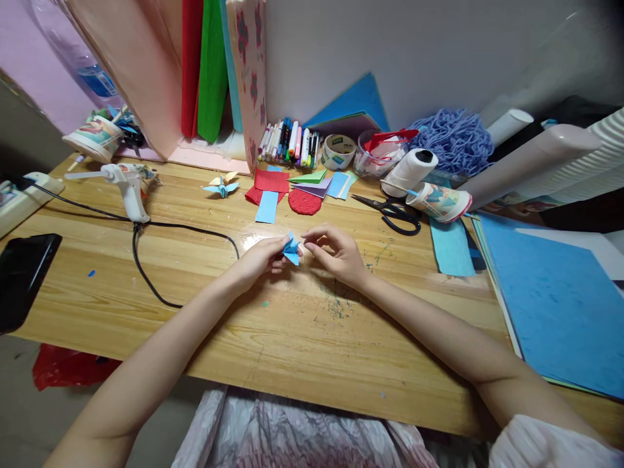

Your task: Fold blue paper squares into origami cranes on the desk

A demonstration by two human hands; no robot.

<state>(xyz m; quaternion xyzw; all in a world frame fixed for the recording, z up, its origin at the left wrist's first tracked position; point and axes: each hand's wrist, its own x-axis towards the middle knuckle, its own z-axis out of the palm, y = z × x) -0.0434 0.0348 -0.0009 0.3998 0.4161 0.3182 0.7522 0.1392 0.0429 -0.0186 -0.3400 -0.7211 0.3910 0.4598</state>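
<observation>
Between the thumb and fingers of my left hand [263, 257] is a small blue origami figure [291, 249], folded with pointed flaps. My right hand [338, 253] is just to its right, fingers curved and thumb apart from the index finger, with nothing visible in them. A small gap separates the right fingertips from the folded paper. Behind the hands lie a light blue paper strip [266, 207], red crepe paper [271, 181] and a round red piece [305, 201]. Farther left on the table sits a blue and cream origami figure [222, 186].
Black scissors [394, 211] lie behind my right hand, near a paper cup [441, 200] on its side. A glue gun [127, 188] with a black cord stands at left, beyond a black phone [26, 279]. Blue paper sheets [556, 299] cover the right side; markers [291, 143] line the back.
</observation>
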